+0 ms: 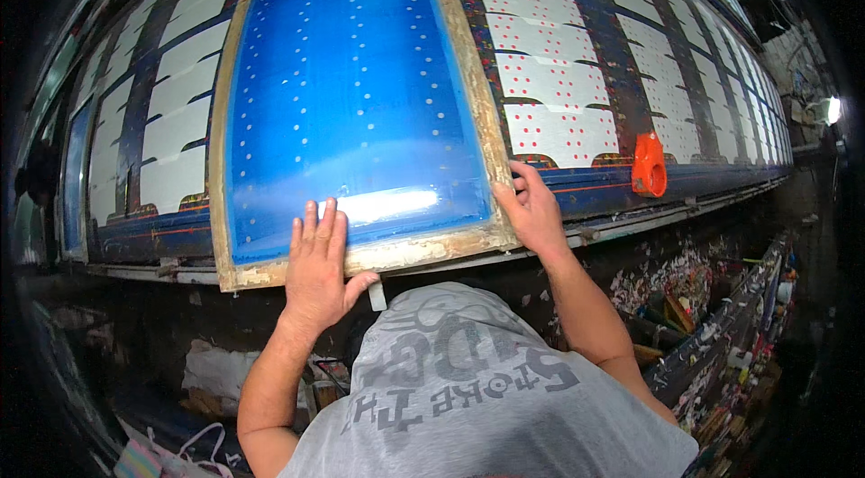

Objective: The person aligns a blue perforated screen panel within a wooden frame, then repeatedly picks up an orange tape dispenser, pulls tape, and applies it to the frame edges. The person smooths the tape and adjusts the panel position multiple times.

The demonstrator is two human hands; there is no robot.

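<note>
A large screen-printing frame [478, 109], its worn wooden bars around a blue mesh [333, 131] with columns of pale dots, lies at a slight slant on the long table. My left hand [315, 262] rests flat on its near bar, fingers stretched onto the blue mesh and thumb out to the side. At the near right corner, my right hand [535, 210] holds the side bar, thumb on top and fingers at the outer edge. Just right of the frame lie white cut pieces [541, 32] printed with red dots. What lies under the frame is hidden.
An orange-red holder with a round opening [649, 167] sits at the table's near edge. More white pieces [176, 176] run in columns along the dark table. Another blue screen [77, 176] stands far left. A littered trough [689, 298] lies below right.
</note>
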